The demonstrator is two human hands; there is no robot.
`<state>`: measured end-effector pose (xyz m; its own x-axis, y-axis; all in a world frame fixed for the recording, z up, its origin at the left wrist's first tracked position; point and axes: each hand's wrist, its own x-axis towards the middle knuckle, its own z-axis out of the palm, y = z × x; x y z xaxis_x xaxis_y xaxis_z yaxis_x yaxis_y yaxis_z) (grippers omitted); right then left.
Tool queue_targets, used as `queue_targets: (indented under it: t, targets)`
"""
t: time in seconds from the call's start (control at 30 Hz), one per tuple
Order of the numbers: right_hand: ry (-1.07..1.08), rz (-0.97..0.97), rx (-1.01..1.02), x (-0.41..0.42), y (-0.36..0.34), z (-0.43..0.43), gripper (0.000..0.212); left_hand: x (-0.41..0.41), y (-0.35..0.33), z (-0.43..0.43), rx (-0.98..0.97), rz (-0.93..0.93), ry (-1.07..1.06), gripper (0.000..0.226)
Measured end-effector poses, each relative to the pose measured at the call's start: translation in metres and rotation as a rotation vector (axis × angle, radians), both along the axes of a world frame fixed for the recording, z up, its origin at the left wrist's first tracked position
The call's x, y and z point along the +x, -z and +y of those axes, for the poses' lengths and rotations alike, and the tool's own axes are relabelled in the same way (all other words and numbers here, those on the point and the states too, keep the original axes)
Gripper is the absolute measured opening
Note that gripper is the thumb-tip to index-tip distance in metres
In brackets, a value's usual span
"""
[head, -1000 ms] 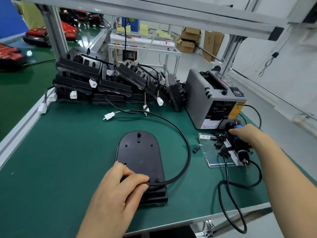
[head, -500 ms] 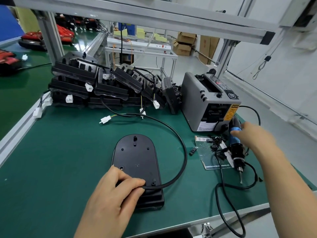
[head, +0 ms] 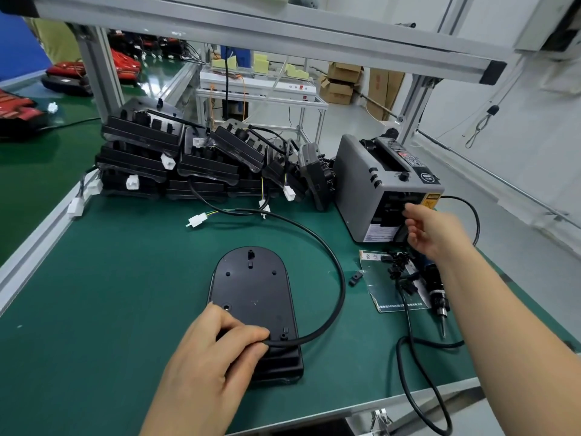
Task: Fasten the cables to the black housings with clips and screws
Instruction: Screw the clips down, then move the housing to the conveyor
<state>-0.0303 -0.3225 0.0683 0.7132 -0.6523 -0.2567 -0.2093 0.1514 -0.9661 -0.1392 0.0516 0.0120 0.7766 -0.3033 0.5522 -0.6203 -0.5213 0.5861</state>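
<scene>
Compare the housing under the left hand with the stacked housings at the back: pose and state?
The front housing lies flat and alone on the mat; the stacked housings lean tilted on each other. The left hand presses a cable onto the front housing; nothing touches the stacked housings. Both are black with cables.

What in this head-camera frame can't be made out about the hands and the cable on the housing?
- Head view: the cable end on the black housing lies under the left hand.
- Whether the right hand touches tape at the grey dispenser: its fingers cover the slot.
- The clips: too small to count.
</scene>
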Motion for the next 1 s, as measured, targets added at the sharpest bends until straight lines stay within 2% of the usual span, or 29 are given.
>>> queue_targets:
  t: [0.63,0.73,1.0]
  targets:
    - [0.197,-0.109,-0.017,0.004,-0.004,0.025,0.013,0.000,-0.001,0.000,0.014,0.009,-0.007,0.018]
    - [0.005,-0.125,-0.058,-0.012,-0.008,0.044,0.011,-0.001,-0.002,0.000,0.024,0.008,-0.002,0.018]
    - [-0.816,-0.066,-0.465,-0.040,-0.015,0.166,0.018,-0.001,-0.003,0.000,0.028,0.009,0.004,0.024]
